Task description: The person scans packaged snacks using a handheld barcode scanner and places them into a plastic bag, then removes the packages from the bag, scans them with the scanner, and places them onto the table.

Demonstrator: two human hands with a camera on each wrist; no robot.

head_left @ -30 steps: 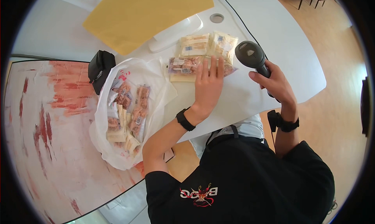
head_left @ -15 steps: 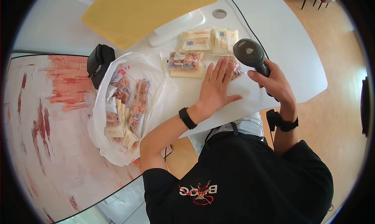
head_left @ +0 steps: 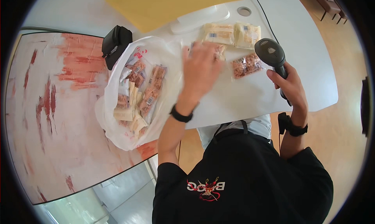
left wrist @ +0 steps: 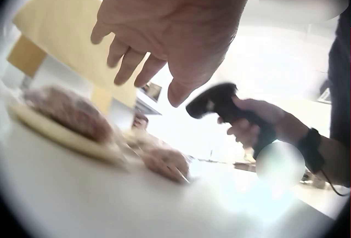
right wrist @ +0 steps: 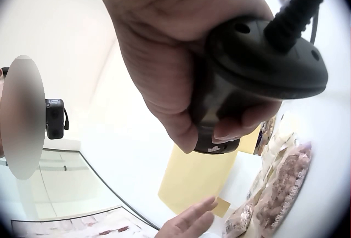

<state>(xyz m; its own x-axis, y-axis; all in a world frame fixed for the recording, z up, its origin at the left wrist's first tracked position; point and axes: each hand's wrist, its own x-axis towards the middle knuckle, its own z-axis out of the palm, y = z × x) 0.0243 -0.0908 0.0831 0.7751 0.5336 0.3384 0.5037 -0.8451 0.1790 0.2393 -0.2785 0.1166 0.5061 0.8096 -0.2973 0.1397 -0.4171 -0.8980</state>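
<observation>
My right hand [head_left: 293, 85] grips a black handheld barcode scanner [head_left: 270, 53] by its handle, its head over the white table near a packet of reddish-brown food pieces [head_left: 247, 66]. My left hand [head_left: 200, 73], blurred, hovers over another brown food packet [head_left: 219, 51] and hides much of it. In the left wrist view the fingers are spread with nothing in them, and that brown packet [left wrist: 71, 112] lies on a cream-coloured packet [left wrist: 60, 138]. Two cream packets with barcodes, a left one [head_left: 218, 33] and a right one [head_left: 248, 35], lie behind.
A white plastic bag [head_left: 174, 73] full of brown and cream packets stands open at the left. Beside it is a black case-like object [head_left: 117, 46]. A yellow board [head_left: 168, 7] rises at the back; the scanner's cable [head_left: 265, 15] runs across the table [head_left: 308, 52].
My left hand has left the right-hand brown packet, which now lies apart, and moved left over the other brown packet. The right hand keeps holding the scanner. The head view has shifted.
</observation>
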